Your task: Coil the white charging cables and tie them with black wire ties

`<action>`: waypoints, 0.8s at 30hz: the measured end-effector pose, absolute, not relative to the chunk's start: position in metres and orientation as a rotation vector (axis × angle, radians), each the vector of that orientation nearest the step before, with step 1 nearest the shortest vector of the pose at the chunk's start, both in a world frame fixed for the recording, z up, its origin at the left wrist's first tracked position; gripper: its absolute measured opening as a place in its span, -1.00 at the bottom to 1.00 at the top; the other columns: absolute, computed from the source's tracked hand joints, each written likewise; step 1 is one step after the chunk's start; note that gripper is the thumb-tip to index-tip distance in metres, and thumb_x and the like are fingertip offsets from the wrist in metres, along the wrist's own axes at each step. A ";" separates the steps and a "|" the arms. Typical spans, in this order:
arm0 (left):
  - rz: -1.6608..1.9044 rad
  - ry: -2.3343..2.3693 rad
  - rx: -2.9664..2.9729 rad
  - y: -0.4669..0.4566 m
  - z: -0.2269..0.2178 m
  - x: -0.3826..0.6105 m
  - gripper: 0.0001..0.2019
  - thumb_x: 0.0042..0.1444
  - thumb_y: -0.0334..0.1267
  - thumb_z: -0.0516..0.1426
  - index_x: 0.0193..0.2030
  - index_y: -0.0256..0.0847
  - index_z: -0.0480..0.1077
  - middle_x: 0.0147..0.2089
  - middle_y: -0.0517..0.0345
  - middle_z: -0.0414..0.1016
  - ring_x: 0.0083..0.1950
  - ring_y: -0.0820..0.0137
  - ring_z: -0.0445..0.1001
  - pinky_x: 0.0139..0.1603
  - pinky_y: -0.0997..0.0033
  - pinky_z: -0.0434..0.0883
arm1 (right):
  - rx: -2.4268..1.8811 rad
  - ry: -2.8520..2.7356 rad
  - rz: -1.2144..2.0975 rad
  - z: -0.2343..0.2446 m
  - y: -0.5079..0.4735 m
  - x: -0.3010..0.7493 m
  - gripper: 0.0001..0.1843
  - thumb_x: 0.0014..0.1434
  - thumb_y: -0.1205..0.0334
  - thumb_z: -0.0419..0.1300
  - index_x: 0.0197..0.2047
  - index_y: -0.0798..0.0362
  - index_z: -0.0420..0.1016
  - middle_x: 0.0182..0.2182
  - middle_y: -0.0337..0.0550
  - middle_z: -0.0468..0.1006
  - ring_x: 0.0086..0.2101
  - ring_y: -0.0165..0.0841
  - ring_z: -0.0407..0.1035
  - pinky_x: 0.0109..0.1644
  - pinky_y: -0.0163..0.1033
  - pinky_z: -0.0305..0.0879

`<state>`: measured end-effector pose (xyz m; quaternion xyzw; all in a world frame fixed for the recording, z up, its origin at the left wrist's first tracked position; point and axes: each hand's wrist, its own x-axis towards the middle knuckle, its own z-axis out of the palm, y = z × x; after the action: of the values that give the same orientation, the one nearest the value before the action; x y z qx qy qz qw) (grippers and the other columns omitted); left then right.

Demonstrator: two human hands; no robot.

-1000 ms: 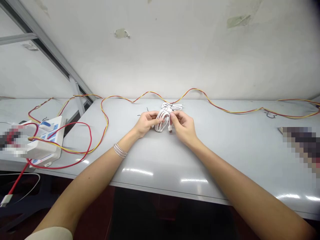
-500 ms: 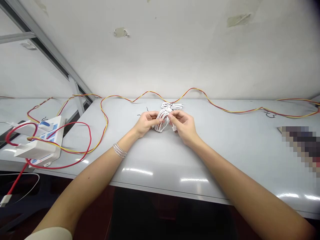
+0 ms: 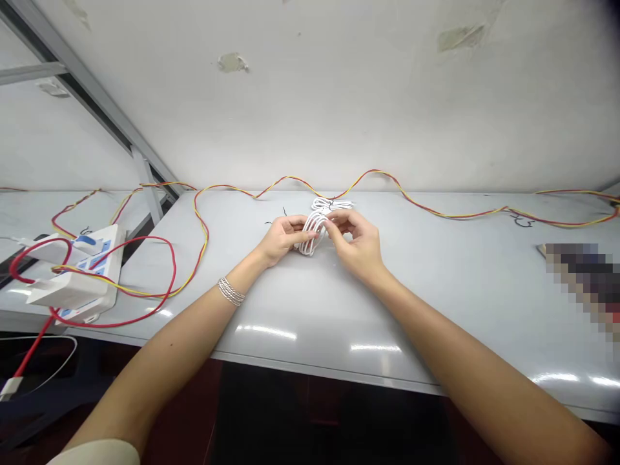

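Note:
A white cable [image 3: 314, 227] is gathered into a loose coil between my two hands, just above the grey tabletop. My left hand [image 3: 282, 240] grips the coil's left side, thumb in front and fingers behind. On the right, my right hand [image 3: 357, 244] pinches the upper right part of the same coil with thumb and fingertips; its palm hides the cable's end. Right behind lies a second white cable bundle [image 3: 334, 205], bound with a black twist tie.
A white power strip [image 3: 109, 271] with plugged-in adapters and a looping red cable [image 3: 174, 258] sits at the left. Red and yellow twisted wires [image 3: 431, 215] run along the wall. A pixelated flat object [image 3: 586, 278] lies at the right; black twist ties [image 3: 524, 221] lie nearby.
The white connector seen below my right hand is now out of sight. My right hand's fingers have shifted slightly on the coil; my left hand stays in place.

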<state>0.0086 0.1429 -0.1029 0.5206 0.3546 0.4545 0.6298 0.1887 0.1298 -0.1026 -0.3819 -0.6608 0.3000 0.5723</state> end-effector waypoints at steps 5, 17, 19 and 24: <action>1.057 0.824 1.159 0.143 -0.102 0.009 -0.64 -0.15 -0.13 0.43 -0.26 -0.32 0.57 -0.37 0.09 0.55 -0.41 0.43 0.46 -0.36 0.43 0.36 | -0.880 -1.537 0.739 -0.099 0.128 0.189 -0.76 0.21 0.01 0.26 -0.25 0.01 0.51 -0.33 -0.16 0.56 -0.36 -0.36 0.44 -0.23 -0.21 0.40; 1.099 0.918 1.143 0.145 -0.104 0.009 -0.66 -0.07 -0.07 0.39 -0.35 -0.30 0.47 -0.46 0.18 0.44 -0.52 0.50 0.38 -0.49 0.47 0.32 | -0.844 -1.457 0.775 -0.097 0.129 0.189 -0.76 0.18 0.02 0.30 -0.25 0.02 0.54 -0.30 -0.15 0.56 -0.41 -0.39 0.43 -0.28 -0.20 0.40; 1.089 0.914 1.171 0.145 -0.105 0.008 -0.65 -0.06 -0.05 0.38 -0.31 -0.30 0.47 -0.47 0.19 0.42 -0.53 0.50 0.37 -0.50 0.47 0.30 | -0.848 -1.452 0.752 -0.097 0.129 0.190 -0.77 0.18 0.02 0.31 -0.25 0.02 0.53 -0.27 -0.14 0.56 -0.41 -0.39 0.43 -0.29 -0.20 0.39; 1.081 0.886 1.374 0.142 -0.103 0.009 -0.58 -0.15 -0.11 0.44 -0.24 -0.28 0.44 -0.46 0.25 0.35 -0.45 0.52 0.33 -0.39 0.47 0.31 | -0.861 -1.482 0.718 -0.098 0.130 0.191 -0.77 0.20 0.04 0.28 -0.26 0.03 0.49 -0.28 -0.17 0.56 -0.44 -0.43 0.43 -0.29 -0.23 0.41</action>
<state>0.0092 0.1420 -0.1033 0.5821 0.3756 0.4579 0.5572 0.1910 0.1296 -0.0979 -0.3712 -0.6388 0.3096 0.5986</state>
